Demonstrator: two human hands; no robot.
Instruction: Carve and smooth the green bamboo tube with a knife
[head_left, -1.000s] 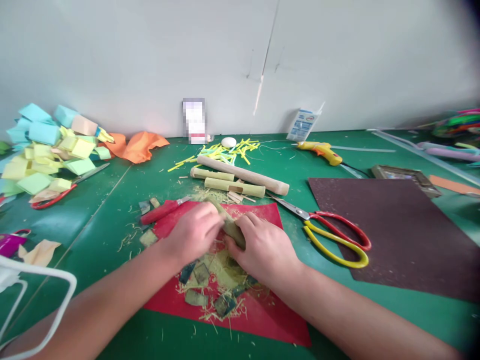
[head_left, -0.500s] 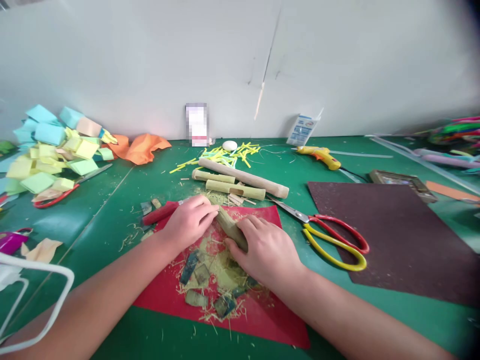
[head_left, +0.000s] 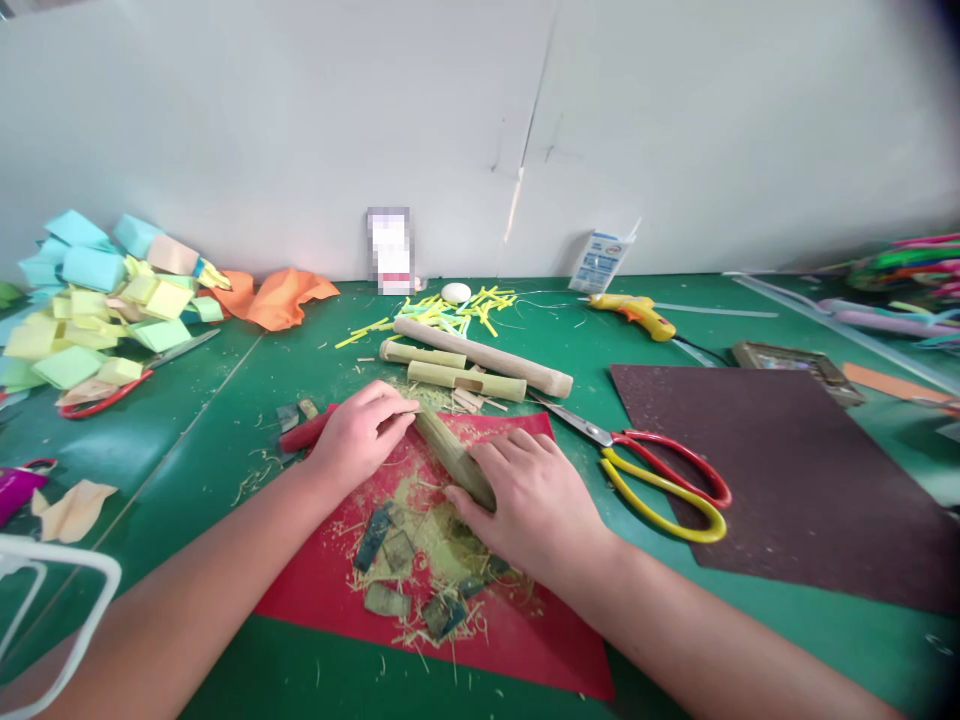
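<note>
A short greenish bamboo tube (head_left: pixel 450 450) slants over a red sheet (head_left: pixel 315 580). My right hand (head_left: pixel 532 490) wraps round its near end, thumb on the near side. At its far end my left hand (head_left: pixel 364 430) has its fingertips pinched together against the tube; whether a small scrap is also between them is hidden. Beneath lie fine dust, shavings and several small dark square scraps (head_left: pixel 386 600). Partly behind my left wrist is a red-handled tool (head_left: pixel 304 432). Just beyond the hands rest a bamboo piece with a notch (head_left: pixel 502 385), another cut piece (head_left: pixel 420 355) and a longer pale stick (head_left: pixel 480 352).
Scissors (head_left: pixel 652 480) with red and yellow handles lie right of the red sheet, partly on a dark brown sheet (head_left: pixel 795 470). Behind are a yellow glue gun (head_left: pixel 637 315) and yellow strips (head_left: pixel 491 305). Folded paper (head_left: pixel 90 300) is piled left; a white frame (head_left: pixel 105 600) stands near left.
The far end of the bamboo tube and my left hand have shifted slightly left, baring more of the tube. My right hand keeps its hold. The whole view has drifted a little.
</note>
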